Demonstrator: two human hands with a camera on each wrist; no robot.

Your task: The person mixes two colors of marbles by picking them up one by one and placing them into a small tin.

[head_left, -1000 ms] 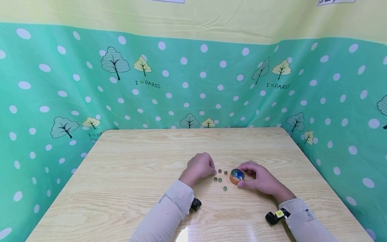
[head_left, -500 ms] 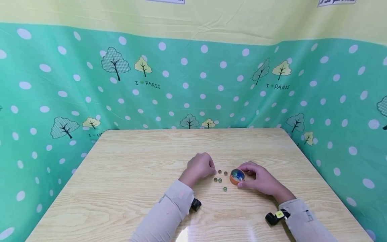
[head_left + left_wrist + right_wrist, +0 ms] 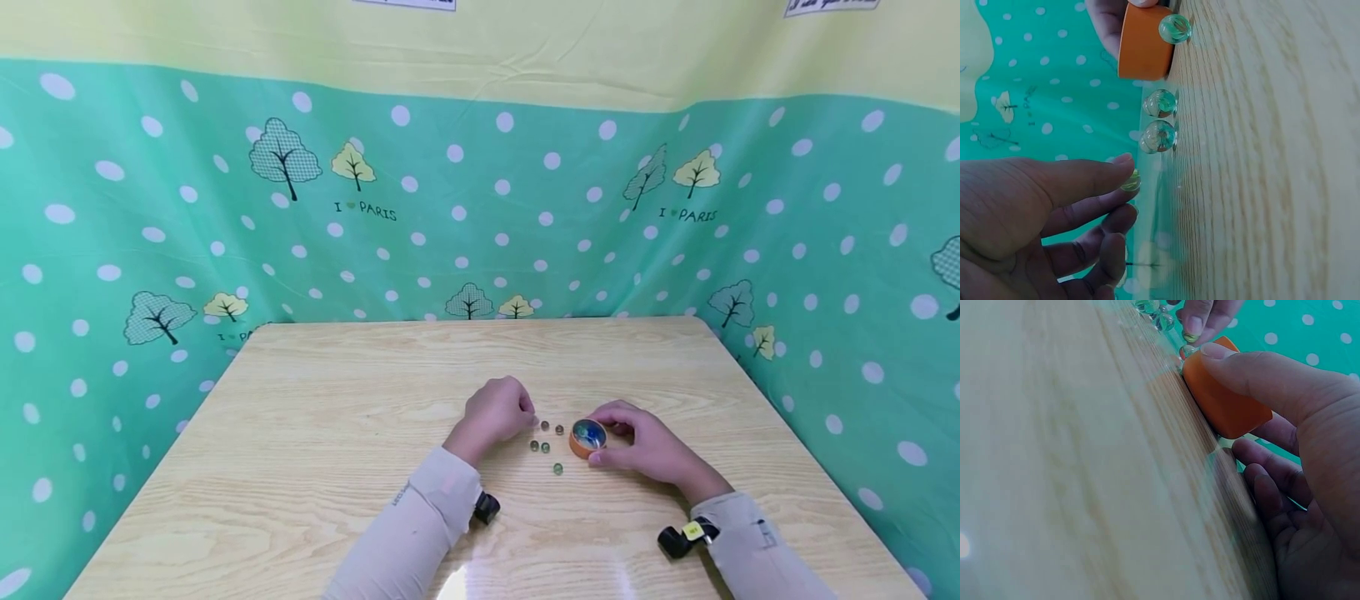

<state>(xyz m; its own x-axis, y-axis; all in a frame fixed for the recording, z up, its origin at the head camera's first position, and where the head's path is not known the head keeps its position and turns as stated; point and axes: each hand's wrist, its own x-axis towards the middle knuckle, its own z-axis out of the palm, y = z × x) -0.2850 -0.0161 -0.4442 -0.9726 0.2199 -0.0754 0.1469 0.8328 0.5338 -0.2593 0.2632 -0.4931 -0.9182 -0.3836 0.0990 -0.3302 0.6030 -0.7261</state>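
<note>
My left hand (image 3: pixel 497 417) pinches a yellow-green glass marble (image 3: pixel 1131 181) between thumb and index finger, its other fingers curled below. In the head view it is just left of several loose glass marbles (image 3: pixel 545 448) on the table. My right hand (image 3: pixel 648 442) grips a small round orange container (image 3: pixel 579 447) from the right, thumb on the near side and fingers on the far side. Blue and green show inside the container in the head view; its contents are too small to make out. The left wrist view shows a clear green-swirled marble (image 3: pixel 1175 29) in front of the orange wall.
The light wood table (image 3: pixel 315 467) extends around both hands. A green dotted cloth (image 3: pixel 420 217) hangs behind it and along both sides. Each sleeve carries a black wrist camera (image 3: pixel 487 507).
Almost everything is still. The left fingertips have shifted very slightly toward the back of the table, while the right hand, container and loose marbles keep their places.
</note>
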